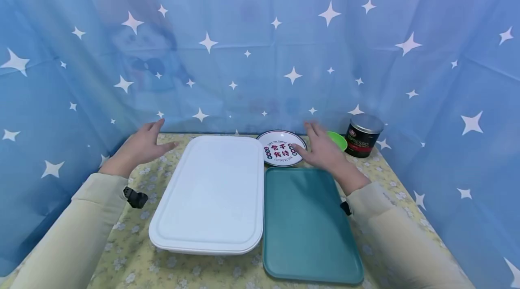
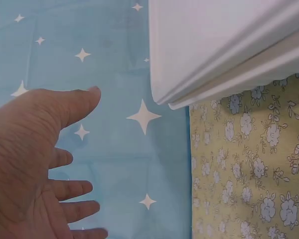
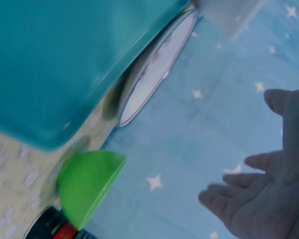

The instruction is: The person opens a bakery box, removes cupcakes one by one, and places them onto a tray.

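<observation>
A white lidded box point(image 1: 215, 194) lies on the table, left of a teal tray point(image 1: 308, 226). My left hand point(image 1: 140, 146) hovers beside the box's far left corner, its fingers extended and holding nothing. In the left wrist view the thumb and fingers of that hand point(image 2: 45, 159) are spread apart from the box point(image 2: 214, 45). Above the tray's far right corner, my right hand point(image 1: 322, 149) is held out with nothing in it. Behind it are a white plate point(image 1: 278, 156) with red characters and a green bowl point(image 3: 87, 184), neither visibly gripped.
A black espresso can point(image 1: 363, 137) with a silver lid stands at the back right, next to the green bowl. A yellow flowered cloth point(image 1: 134, 230) covers the table. Blue curtains point(image 1: 243, 76) with white stars close off the back and both sides.
</observation>
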Tool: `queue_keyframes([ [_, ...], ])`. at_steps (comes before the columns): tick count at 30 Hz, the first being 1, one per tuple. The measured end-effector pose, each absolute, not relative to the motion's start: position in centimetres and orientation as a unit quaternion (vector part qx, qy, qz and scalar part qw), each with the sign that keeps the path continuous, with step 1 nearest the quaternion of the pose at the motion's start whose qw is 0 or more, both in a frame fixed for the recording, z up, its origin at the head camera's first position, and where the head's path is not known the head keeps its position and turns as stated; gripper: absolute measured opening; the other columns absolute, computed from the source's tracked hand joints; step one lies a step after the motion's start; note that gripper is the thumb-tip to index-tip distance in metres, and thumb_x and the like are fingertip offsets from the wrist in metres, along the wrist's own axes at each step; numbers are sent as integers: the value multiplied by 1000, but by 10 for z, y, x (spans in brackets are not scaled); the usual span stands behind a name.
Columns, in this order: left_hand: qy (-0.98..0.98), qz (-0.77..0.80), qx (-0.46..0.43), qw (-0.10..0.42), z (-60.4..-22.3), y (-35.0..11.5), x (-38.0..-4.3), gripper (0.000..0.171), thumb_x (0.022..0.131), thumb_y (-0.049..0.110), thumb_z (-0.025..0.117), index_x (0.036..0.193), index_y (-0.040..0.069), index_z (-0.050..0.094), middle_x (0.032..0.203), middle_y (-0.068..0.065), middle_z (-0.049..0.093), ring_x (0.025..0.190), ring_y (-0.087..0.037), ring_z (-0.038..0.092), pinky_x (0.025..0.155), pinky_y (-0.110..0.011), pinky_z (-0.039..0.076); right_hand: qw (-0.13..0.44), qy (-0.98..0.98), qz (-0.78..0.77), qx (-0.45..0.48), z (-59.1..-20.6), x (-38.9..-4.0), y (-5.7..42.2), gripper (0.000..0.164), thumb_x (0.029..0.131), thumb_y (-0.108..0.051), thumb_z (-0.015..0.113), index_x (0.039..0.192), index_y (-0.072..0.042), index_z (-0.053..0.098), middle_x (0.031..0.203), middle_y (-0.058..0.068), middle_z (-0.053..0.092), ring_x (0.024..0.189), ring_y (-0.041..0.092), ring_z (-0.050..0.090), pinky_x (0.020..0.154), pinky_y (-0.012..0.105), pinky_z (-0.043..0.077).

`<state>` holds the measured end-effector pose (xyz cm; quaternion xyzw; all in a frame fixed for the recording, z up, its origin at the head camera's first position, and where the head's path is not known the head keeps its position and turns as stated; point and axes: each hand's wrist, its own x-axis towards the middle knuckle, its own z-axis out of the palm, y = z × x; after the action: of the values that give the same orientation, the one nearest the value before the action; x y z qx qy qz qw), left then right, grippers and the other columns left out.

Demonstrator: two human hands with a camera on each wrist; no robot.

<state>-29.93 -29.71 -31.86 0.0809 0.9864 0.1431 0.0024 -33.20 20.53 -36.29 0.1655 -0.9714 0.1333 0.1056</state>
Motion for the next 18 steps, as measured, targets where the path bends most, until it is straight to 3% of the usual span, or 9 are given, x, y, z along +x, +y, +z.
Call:
queue_keyframes([
  [4, 983, 160, 86, 9, -326, -298, -292, 103, 97, 64, 50, 161, 2, -1, 157, -40, 10, 134, -62, 27, 100, -73, 31, 85, -959, 202, 181, -365, -321, 194, 80, 99, -46, 59, 155, 3, 30, 151, 26, 43, 131, 43, 49, 102, 57, 44],
  [8, 975, 201, 92, 27, -332, -299, -284, 100, 99, 52, 57, 160, -1, -1, 156, -40, 17, 135, -59, 31, 100, -69, 35, 50, -943, 265, 195, -367, -311, 184, 72, 99, -44, 61, 150, 2, 41, 137, 22, 58, 123, 38, 59, 97, 52, 49],
  [14, 969, 219, 103, 42, -340, -300, -275, 76, 101, 37, 61, 154, -8, 28, 139, -34, 51, 121, -49, 54, 90, -56, 50, -26, -924, 336, 180, -374, -300, 169, 66, 98, -49, 61, 146, -5, 50, 129, 13, 66, 120, 31, 61, 95, 47, 51],
  [18, 962, 250, 98, 49, -349, -302, -267, 64, 103, 38, 57, 147, -7, 44, 130, -28, 59, 113, -43, 60, 83, -49, 53, -84, -905, 383, 166, -389, -295, 160, 64, 97, -50, 63, 143, -7, 54, 125, 9, 67, 117, 28, 62, 94, 45, 51],
])
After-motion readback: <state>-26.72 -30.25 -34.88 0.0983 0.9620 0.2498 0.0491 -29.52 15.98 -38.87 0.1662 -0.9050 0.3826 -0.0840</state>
